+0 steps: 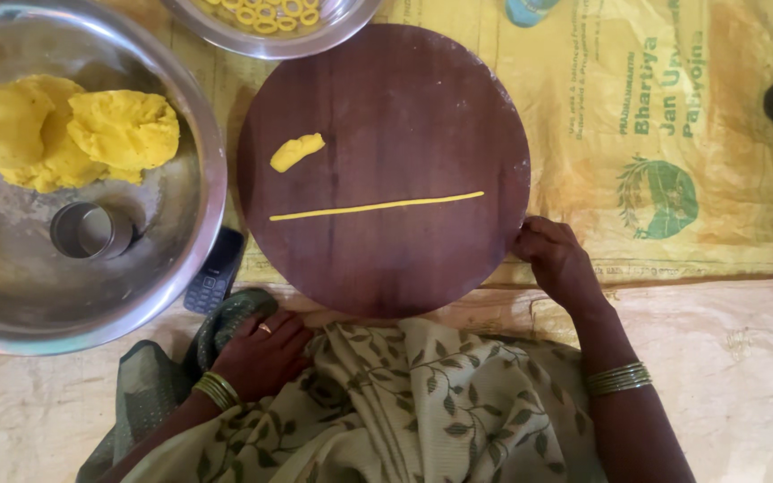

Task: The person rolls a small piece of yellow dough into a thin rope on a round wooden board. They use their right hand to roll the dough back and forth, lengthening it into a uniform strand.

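From the head view I log a round dark wooden board (386, 107) lying flat on a yellow printed sack (655, 179) spread on the floor. On the board lies one long thin rope of yellow dough (376, 207), nearly straight, running left to right with its right end slightly higher. Above its left end, apart from it, sits a small lump of dough (296, 151). The right hand (555, 259) rests at the board's lower right edge, fingers (530, 240) curled together against the rim; I see nothing gripped inside them. The left hand (266, 351) lies on the patterned cloth (422, 402) over the lap, just below the board's near edge, fingers loosely together and flat, holding nothing; a ring shows on one finger and bangles on both wrists. Neither hand touches the dough rope. To the left stands a large steel basin (212, 206) holding two big masses of yellow dough (73, 130) pressed side by side, and a small steel cup (91, 230) just below them. A dark keypad phone (215, 271) lies between basin and board, partly under the basin rim. At the top edge, a second steel bowl (225, 31) holds small yellow dough rings (266, 12). A dark object at the right edge is cut off; I cannot tell what it is.
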